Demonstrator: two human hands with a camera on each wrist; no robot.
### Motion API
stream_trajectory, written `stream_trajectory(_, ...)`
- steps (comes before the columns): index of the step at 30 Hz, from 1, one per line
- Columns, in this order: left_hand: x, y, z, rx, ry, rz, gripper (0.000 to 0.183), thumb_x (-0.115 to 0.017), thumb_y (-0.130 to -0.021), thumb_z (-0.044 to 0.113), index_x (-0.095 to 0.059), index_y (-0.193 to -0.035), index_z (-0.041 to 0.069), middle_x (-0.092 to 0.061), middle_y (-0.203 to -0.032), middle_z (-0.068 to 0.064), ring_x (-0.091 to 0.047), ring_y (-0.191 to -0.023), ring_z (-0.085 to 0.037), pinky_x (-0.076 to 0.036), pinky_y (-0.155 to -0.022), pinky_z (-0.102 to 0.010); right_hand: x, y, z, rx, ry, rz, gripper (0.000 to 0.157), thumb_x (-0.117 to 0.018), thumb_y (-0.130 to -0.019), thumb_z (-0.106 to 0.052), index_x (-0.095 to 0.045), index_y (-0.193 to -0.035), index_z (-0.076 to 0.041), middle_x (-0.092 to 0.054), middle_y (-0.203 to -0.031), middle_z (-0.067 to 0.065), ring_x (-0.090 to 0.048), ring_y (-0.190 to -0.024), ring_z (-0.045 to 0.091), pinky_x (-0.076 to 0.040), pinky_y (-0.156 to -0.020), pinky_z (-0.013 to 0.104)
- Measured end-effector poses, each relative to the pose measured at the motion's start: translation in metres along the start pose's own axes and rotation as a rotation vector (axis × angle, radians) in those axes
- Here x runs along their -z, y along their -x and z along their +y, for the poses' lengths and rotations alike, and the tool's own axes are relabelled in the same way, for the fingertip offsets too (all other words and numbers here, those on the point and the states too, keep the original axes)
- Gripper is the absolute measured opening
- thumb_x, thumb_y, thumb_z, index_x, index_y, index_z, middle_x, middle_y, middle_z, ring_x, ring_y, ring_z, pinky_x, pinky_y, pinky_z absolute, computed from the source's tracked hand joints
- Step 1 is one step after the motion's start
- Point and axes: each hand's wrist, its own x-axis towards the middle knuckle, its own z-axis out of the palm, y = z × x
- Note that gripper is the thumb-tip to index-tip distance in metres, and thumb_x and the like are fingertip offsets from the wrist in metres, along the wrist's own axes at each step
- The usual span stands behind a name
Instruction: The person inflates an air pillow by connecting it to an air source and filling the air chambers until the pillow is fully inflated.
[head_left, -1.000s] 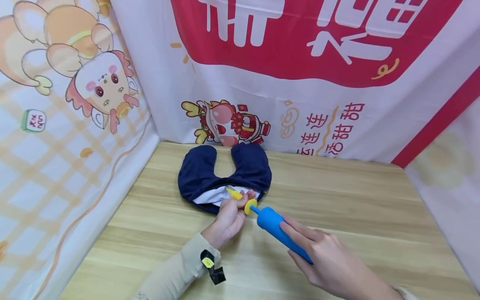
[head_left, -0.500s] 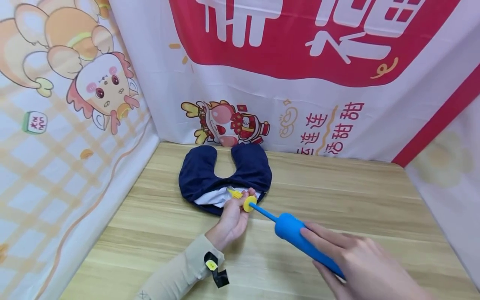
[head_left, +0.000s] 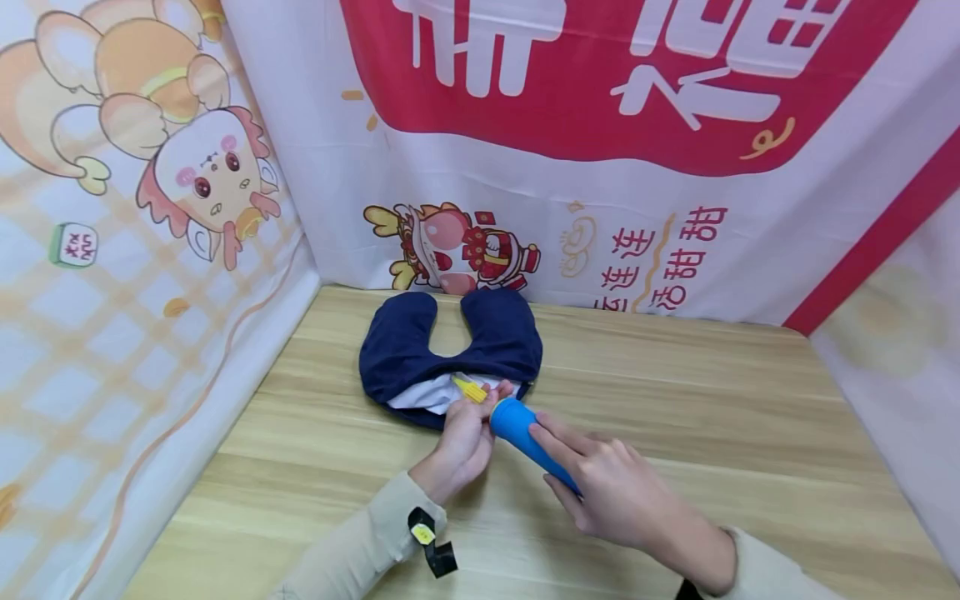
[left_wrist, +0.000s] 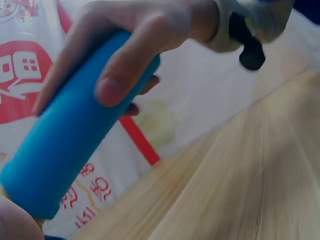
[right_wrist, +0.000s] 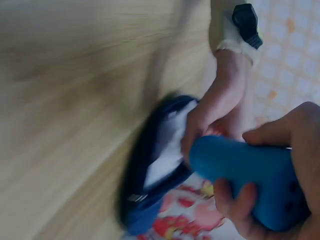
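A navy U-shaped neck pillow (head_left: 397, 346) lies on the table, its curved edge gaping to show a white inner piece (head_left: 420, 395). Over that opening points the ribbed yellow nozzle (head_left: 471, 390) of a blue hand pump (head_left: 525, 432). My left hand (head_left: 461, 442) grips the pump's front end just behind the nozzle. Around the blue barrel (left_wrist: 75, 125) curl the fingers of my right hand (head_left: 615, 487). The barrel's front sits right at the left hand, hiding the thin blue rod and most of the yellow disc. In the right wrist view, the left hand (right_wrist: 220, 107) overlaps the pillow.
The wooden table (head_left: 712, 400) extends to the right of the pillow. A white printed cloth (head_left: 675, 192) hangs behind it, close to the pillow's two ends. Another patterned cloth (head_left: 150, 350) borders the left side.
The right hand first drew the pump barrel back, baring the blue rod, then pushed it forward against the left hand. The left hand and pillow stay nearly in place.
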Motion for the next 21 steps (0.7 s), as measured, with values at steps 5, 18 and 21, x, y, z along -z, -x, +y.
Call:
stream_trajectory(5, 0.011, -0.006, 0.003, 0.004, -0.015, -0.032, 0.019, -0.045, -0.108, -0.006, -0.041, -0.126, -0.005, -0.073, -0.109, -0.007, -0.074, -0.097, -0.009, -0.060, -0.095, -0.024, 0.017, 0.030, 0.004, -0.029, -0.073, -0.048, 0.064, -0.078, -0.097, -0.028, -0.054, -0.155, -0.015, -0.065, -0.148, 0.007, -0.079, -0.103, 0.024, -0.066, -0.075, 0.039)
stream_trajectory(18, 0.008, -0.003, 0.009, 0.039, 0.062, -0.060, 0.005, -0.047, -0.108, -0.003, -0.046, -0.112, 0.001, -0.072, -0.103, -0.003, -0.072, -0.097, -0.008, -0.059, -0.095, -0.022, 0.081, 0.067, -0.009, -0.234, 0.039, -0.307, 0.075, -0.078, -0.091, -0.057, -0.051, -0.157, -0.032, -0.069, -0.142, -0.006, -0.063, -0.075, -0.004, -0.061, -0.062, 0.026)
stream_trajectory(21, 0.002, 0.003, 0.008, 0.036, 0.088, -0.007, 0.004, -0.046, -0.109, 0.001, -0.046, -0.114, 0.002, -0.071, -0.103, -0.002, -0.070, -0.099, -0.009, -0.058, -0.097, -0.021, 0.073, 0.046, -0.019, -0.208, 0.028, -0.211, 0.070, -0.085, -0.088, -0.045, -0.059, -0.151, -0.027, -0.072, -0.138, -0.003, -0.068, -0.073, 0.000, -0.060, -0.061, 0.026)
